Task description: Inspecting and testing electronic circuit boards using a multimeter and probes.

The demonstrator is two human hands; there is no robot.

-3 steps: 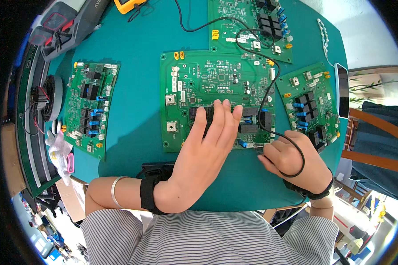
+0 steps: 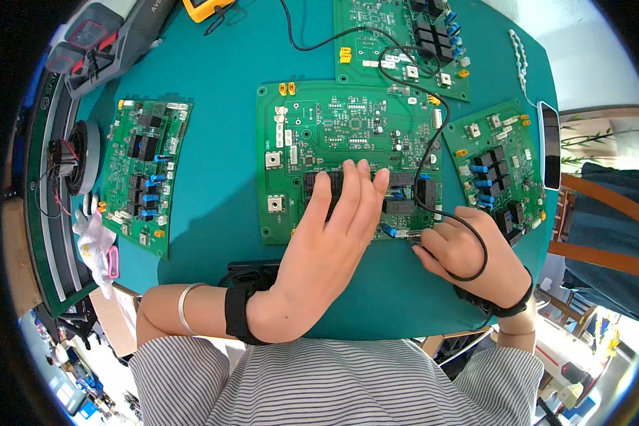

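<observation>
1. Green fibreglass fills the middle of our view: the large circuit board (image 2: 348,153) lies flat on the teal table (image 2: 220,213), square-cornered, studded with small chips and black blocky parts.
2. We see the left hand (image 2: 326,248) stretched forward, palm down, fingers (image 2: 351,192) straight and close together, pressing on the board's black components near its front edge; it grips nothing.
3. At the board's front right corner, the right hand (image 2: 468,252) is curled, fingertips pinched around something small there; what it pinches we cannot tell.
4. A thin black cable (image 2: 433,142) snakes across the board and loops over the back of the right hand.
5. Each wrist carries a black band; the left forearm also wears a thin silver bangle (image 2: 184,305).
6. Three smaller green boards lie around: one far left (image 2: 145,174), one right (image 2: 500,167), one behind (image 2: 405,42), all with blue and black parts.
</observation>
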